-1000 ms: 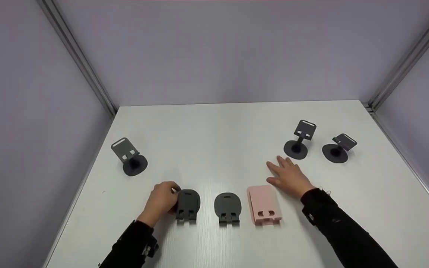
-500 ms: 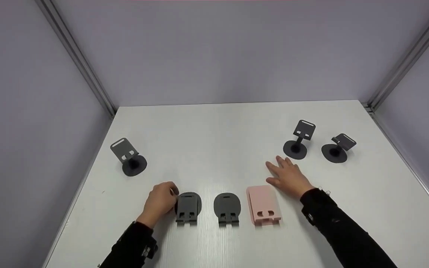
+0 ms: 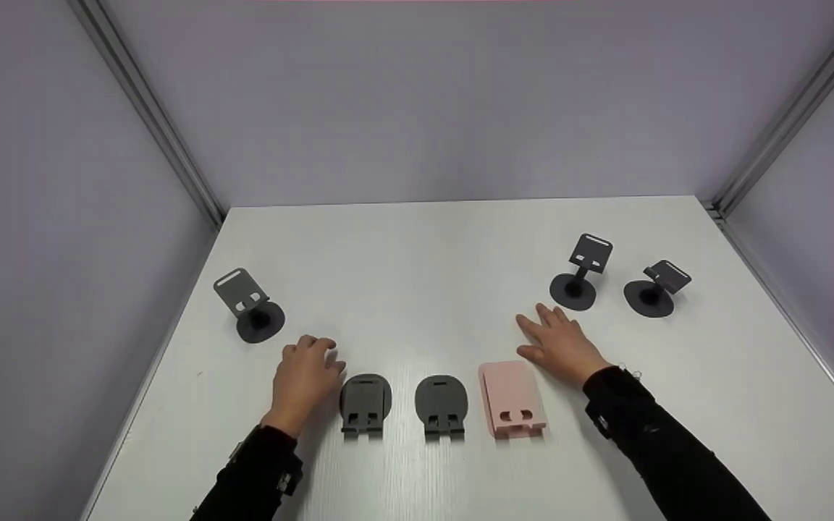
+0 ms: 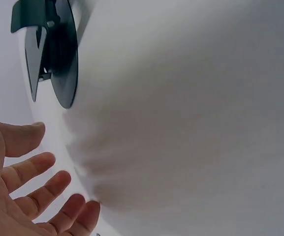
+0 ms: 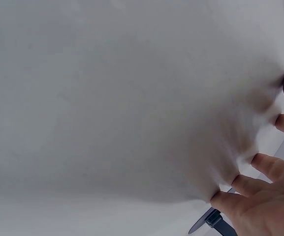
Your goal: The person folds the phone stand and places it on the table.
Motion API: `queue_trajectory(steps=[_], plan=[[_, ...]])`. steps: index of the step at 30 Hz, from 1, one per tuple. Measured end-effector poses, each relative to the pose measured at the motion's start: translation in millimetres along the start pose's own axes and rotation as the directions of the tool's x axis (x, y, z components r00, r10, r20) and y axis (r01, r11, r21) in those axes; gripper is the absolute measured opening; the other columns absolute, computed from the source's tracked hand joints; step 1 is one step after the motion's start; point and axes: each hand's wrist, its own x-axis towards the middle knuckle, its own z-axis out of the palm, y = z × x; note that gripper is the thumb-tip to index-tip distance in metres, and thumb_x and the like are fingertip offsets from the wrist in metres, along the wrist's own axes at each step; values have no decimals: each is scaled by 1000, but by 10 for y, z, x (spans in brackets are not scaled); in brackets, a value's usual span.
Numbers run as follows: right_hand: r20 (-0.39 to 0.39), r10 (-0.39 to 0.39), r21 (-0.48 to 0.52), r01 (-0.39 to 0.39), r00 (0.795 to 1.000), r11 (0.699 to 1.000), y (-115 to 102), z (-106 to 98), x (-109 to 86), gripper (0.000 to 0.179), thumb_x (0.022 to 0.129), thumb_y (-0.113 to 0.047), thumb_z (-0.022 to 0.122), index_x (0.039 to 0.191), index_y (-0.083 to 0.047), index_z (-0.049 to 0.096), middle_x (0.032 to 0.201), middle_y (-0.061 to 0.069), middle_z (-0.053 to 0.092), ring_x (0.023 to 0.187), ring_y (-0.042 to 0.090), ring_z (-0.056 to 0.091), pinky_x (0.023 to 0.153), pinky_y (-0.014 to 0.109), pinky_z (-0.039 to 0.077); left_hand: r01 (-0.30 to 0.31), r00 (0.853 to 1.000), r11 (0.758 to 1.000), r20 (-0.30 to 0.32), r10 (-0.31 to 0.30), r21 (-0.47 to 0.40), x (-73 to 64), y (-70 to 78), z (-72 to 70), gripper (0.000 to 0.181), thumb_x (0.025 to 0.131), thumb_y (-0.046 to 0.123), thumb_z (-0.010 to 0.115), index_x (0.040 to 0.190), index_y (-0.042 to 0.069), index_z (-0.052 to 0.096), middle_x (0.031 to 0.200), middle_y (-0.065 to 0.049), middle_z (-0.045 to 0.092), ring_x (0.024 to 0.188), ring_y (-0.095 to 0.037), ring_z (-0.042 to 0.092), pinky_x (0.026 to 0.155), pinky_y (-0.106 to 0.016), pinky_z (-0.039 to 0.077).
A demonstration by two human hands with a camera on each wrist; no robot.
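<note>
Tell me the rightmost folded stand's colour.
The stand is pink, seen best in the head view.

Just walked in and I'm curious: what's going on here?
A person's left hand is beside, but apart from, a folded dark stand, holding nothing. Their right hand is spread over the table, also empty. A second folded stand and a pink stand complete the front row. Farther back, one unfolded stand is at left, another at right, a third at far right.

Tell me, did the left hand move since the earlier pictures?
Yes. Against the pink folded stand, which stayed put, the left hand has shifted a bit left and forward, away from the person.
</note>
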Motion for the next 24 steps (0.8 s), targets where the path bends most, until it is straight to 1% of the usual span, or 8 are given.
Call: queue_trajectory(steps=[3,9,12,15,18,20,22,24], plan=[[1,2,1,-2,1000,1000,-4,-5,-2,59,102,-32,62,151,-3,47,155,36,34,143,60,29,110,76,27,-17,1000,999,-14,17,32,36,-39,11,44,92,28,75,128,4,67,132,-23,60,125,-51,51,98,-64,46],[5,14,1,-14,1000,1000,-11,-13,10,59,102,-33,62,151,-4,48,156,35,34,144,59,28,111,75,25,-35,999,998,-22,37,51,58,-62,22,48,91,30,76,130,3,66,134,-23,59,127,-52,51,100,-65,44],[9,16,-2,-16,1000,1000,-25,-22,17,59,102,-33,62,151,-4,48,156,35,34,144,59,28,111,75,26,-31,999,999,-17,31,44,62,-45,-10,47,93,29,74,131,4,65,136,-23,58,128,-51,50,101,-65,44],[14,17,-1,-17,1000,1000,-35,-25,18,60,102,-34,62,151,-4,48,156,35,34,144,59,28,111,75,26,-32,999,999,-34,33,16,85,-24,-83,46,95,27,72,133,3,64,138,-23,57,130,-51,49,101,-64,44],[16,20,1,-20,1000,1000,-33,-23,13,60,101,-34,63,151,-4,48,156,35,34,144,59,28,112,74,26,-51,994,999,-97,50,-1,136,-22,-180,45,96,26,70,134,2,63,139,-23,56,130,-51,48,102,-64,43],[13,20,3,-20,1000,1000,-28,-18,11,60,101,-34,63,151,-4,48,156,35,34,144,59,28,112,74,27,-63,986,998,-154,62,-5,169,-28,-258,45,97,23,70,135,1,62,140,-23,54,131,-51,47,103,-65,42],[11,20,8,-20,1000,1000,-17,-9,9,61,101,-34,63,152,-5,48,156,35,34,144,59,28,112,74,26,-74,973,997,-221,72,-3,200,-47,-334,44,97,21,70,135,0,61,141,-24,53,131,-50,47,104,-64,41],[8,18,8,-18,1000,1000,-5,5,11,61,101,-35,63,152,-5,48,156,35,34,144,59,28,111,75,26,-84,954,996,-290,80,0,233,-79,-407,43,97,18,70,135,-1,61,142,-24,52,132,-50,45,105,-64,40]])
